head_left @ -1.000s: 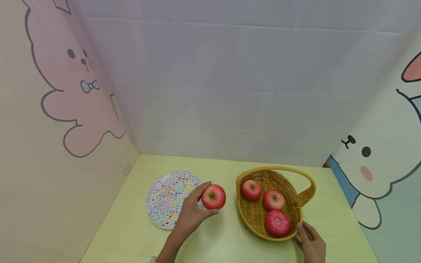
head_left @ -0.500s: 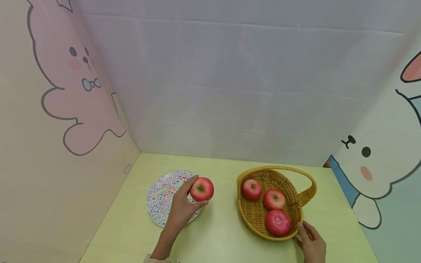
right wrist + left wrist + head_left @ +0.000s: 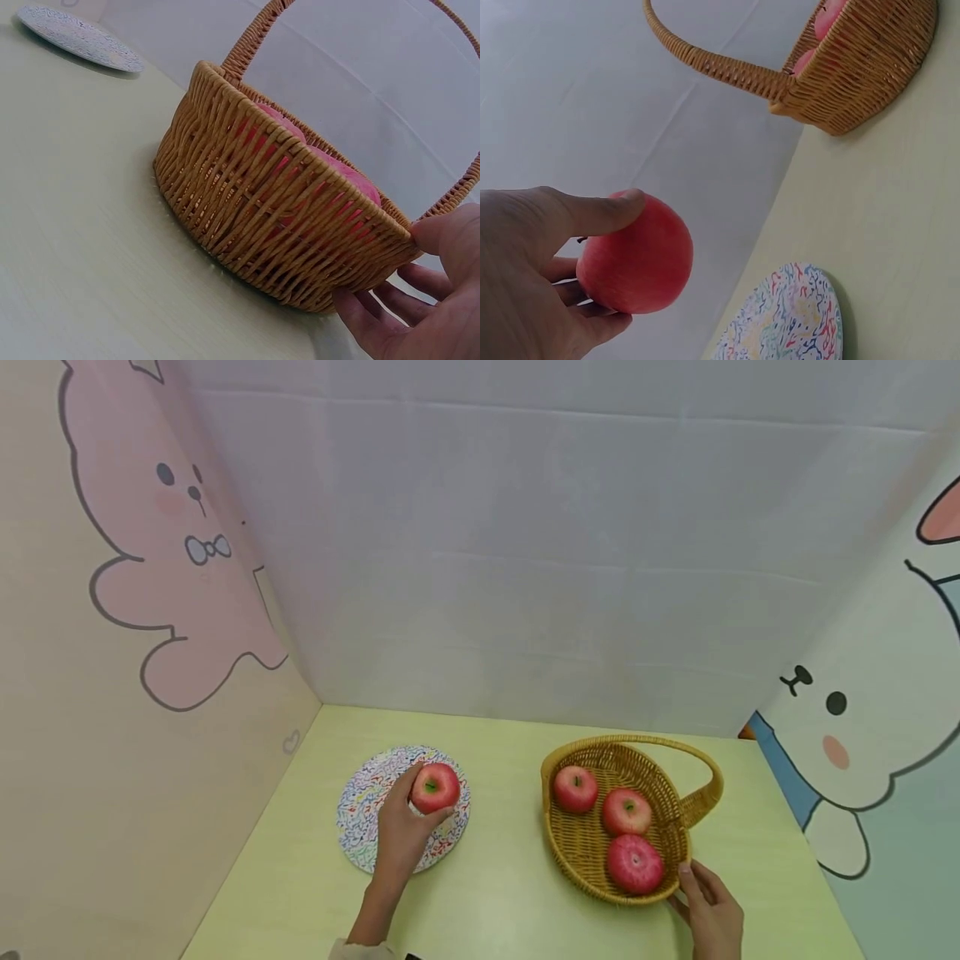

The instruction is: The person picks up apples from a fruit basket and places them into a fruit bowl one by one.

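My left hand (image 3: 401, 832) holds a red apple (image 3: 436, 787) between thumb and fingers, over the colourful speckled round plate (image 3: 360, 814). In the left wrist view, the apple (image 3: 641, 259) hangs above the plate (image 3: 799, 315) with a gap showing. At the right, my right hand (image 3: 711, 906) grips the near right rim of a wicker basket (image 3: 577, 860), thumb on the rim and fingers low on its outer wall (image 3: 262, 217). Inside the basket lie three more apples, one near the left side (image 3: 575, 789), one in the middle (image 3: 627, 812) and a darker one (image 3: 635, 864) nearest me.
The pale yellow-green table (image 3: 502, 893) runs back to a grey-white cloth wall (image 3: 480, 568). Side walls carry cartoon animals, a pink one (image 3: 172, 577) left and a white one (image 3: 862, 735) right. The basket's tall handle (image 3: 660, 742) arches over its far side.
My left hand has carried the apple leftward, from beside the plate's right edge to over the plate. The right hand keeps its grip on the basket, which stays in place.
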The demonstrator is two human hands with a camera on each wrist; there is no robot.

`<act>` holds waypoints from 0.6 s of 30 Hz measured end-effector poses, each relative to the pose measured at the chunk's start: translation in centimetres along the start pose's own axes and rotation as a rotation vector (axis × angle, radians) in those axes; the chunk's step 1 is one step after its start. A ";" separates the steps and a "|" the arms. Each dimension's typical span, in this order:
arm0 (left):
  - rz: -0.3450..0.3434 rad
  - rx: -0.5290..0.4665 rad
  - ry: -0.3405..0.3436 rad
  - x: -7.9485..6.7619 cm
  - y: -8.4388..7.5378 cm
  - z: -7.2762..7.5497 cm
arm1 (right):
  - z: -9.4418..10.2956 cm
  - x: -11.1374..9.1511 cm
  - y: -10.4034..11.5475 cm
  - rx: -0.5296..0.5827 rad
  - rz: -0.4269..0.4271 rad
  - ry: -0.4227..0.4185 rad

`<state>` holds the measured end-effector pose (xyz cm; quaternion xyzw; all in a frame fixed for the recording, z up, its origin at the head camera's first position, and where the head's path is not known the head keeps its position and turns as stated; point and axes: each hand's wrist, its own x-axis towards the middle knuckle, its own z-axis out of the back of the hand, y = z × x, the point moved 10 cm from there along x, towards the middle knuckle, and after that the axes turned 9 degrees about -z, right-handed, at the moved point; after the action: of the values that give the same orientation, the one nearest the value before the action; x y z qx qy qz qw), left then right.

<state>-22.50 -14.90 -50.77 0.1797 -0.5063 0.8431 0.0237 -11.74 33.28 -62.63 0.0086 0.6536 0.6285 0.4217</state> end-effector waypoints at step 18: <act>0.066 0.006 -0.084 1.0 3.3 2.8 | 0.3 -0.2 0.3 0.099 0.038 0.028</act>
<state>-23.38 -19.06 -52.06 0.1981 -0.5098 0.8368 -0.0260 -11.61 33.47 -62.29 0.0330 0.6895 0.6033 0.3994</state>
